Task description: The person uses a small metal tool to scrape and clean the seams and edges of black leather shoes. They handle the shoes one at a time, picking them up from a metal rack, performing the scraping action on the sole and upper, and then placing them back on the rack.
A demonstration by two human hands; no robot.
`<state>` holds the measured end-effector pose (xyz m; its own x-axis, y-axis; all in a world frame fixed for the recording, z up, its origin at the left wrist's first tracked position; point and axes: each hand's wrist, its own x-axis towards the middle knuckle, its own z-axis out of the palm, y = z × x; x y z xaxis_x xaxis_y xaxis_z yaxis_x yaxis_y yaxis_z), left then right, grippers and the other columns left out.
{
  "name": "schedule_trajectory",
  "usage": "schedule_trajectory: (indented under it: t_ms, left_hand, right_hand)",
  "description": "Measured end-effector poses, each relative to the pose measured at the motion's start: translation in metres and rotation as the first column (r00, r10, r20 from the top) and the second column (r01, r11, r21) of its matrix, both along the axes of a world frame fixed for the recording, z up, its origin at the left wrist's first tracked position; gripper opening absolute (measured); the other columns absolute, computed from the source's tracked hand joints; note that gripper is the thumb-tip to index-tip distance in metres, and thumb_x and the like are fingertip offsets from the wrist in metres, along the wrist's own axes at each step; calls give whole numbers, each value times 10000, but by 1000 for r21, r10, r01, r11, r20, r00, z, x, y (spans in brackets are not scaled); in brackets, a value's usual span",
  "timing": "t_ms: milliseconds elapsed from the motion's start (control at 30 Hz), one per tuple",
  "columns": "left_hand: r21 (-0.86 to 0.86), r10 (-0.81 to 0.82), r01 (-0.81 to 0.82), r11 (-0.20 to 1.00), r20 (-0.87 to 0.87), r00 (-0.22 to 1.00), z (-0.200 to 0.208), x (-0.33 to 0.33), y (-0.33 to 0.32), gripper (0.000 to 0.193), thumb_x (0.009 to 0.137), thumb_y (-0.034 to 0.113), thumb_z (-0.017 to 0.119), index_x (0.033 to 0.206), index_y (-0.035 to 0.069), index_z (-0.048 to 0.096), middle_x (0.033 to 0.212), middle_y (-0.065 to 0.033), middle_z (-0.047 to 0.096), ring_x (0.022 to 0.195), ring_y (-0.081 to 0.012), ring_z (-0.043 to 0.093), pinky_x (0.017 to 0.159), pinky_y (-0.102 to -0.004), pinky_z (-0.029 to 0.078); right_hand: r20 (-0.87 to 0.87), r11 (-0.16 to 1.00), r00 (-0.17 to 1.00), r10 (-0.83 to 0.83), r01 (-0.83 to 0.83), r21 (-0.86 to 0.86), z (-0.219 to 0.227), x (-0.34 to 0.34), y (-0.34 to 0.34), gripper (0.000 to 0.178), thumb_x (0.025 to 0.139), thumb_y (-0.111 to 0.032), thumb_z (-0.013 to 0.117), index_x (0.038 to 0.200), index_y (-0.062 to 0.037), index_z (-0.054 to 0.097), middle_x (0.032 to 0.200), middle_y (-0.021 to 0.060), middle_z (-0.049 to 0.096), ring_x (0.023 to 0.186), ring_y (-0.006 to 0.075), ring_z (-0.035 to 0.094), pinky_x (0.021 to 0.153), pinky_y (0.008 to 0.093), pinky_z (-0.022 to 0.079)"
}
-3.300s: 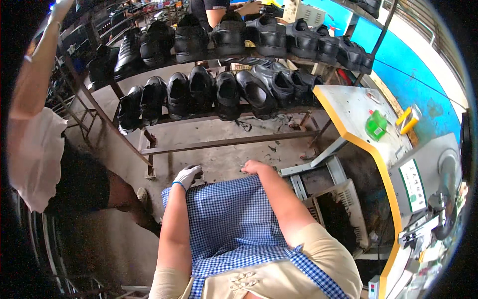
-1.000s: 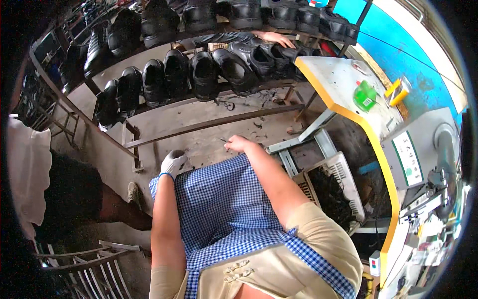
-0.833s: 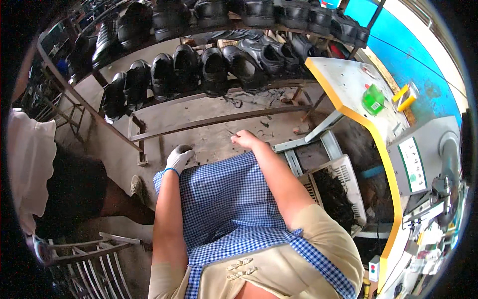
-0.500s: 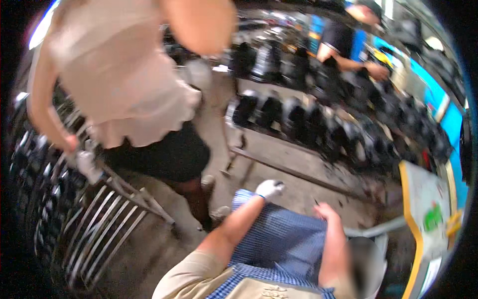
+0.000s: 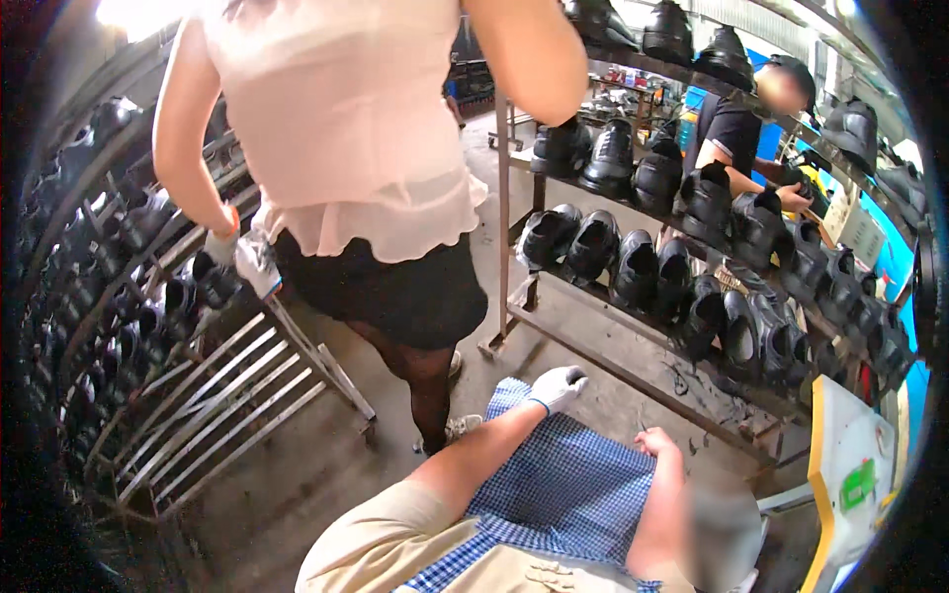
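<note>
My left hand (image 5: 560, 388), in a white glove, hovers past the far edge of the blue checked apron (image 5: 568, 474) over my lap. Its fingers are curled in, and whatever they may hold is hidden. My bare right hand (image 5: 656, 442) is beside the apron's right edge, fingers drawn together. Something thin and dark seems to stick up at its fingertips, too small to name. Both hands are apart from each other and from the shoe rack (image 5: 613, 366) ahead, where black shoes (image 5: 633, 269) stand in rows.
A person in a pale pink blouse (image 5: 341, 128) stands close at left, a gloved hand on a metal rack (image 5: 232, 395) of black shoes. Behind the shelves another person (image 5: 732, 138) handles a dark thing. A white panel with a yellow edge (image 5: 850, 465) rises at my right.
The view has swung, so the person in pink and the racks now sit farther right and sharper. My hands keep nearly the same pose over the apron.
</note>
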<state>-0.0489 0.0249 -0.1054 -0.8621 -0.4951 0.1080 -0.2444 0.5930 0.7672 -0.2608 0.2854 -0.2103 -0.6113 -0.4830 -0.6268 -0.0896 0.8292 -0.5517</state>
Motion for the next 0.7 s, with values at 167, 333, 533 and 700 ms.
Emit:
schedule_trajectory:
  t_ms: [167,333,533,700]
  left_hand:
    - [-131,-40,33,991,-51,998,-1,12,16,278,872,329,552,968,95,666,940,-172,674,902,-376,635,783,-468,496]
    - [-168,-79,79,983,7,997,-9,21,24,265,861,297,548,1002,102,660,969,-172,675,928,-373,635,800,-468,497]
    - [-232,-235,238,943,40,971,8,39,41,252,862,279,556,1007,98,654,974,-168,676,929,-371,633,809,-456,496]
    - [-221,-287,295,929,72,955,24,47,43,287,848,298,587,1055,114,665,1062,-156,673,988,-364,628,853,-446,493]
  right_hand:
    - [-119,999,993,-14,9,-42,-6,-2,6,228,915,-231,575,888,-44,703,648,89,661,565,184,603,547,370,465]
    - [-630,971,769,-109,-53,-232,20,29,14,366,864,-362,642,824,2,634,788,210,645,756,371,618,690,440,474]
    - [-606,890,675,-420,178,-419,75,61,52,464,874,-394,653,670,-3,507,623,163,543,594,261,523,599,410,416]
    - [-524,680,457,-719,303,-668,27,43,133,399,886,-306,643,665,5,524,575,122,492,565,187,445,572,388,412]
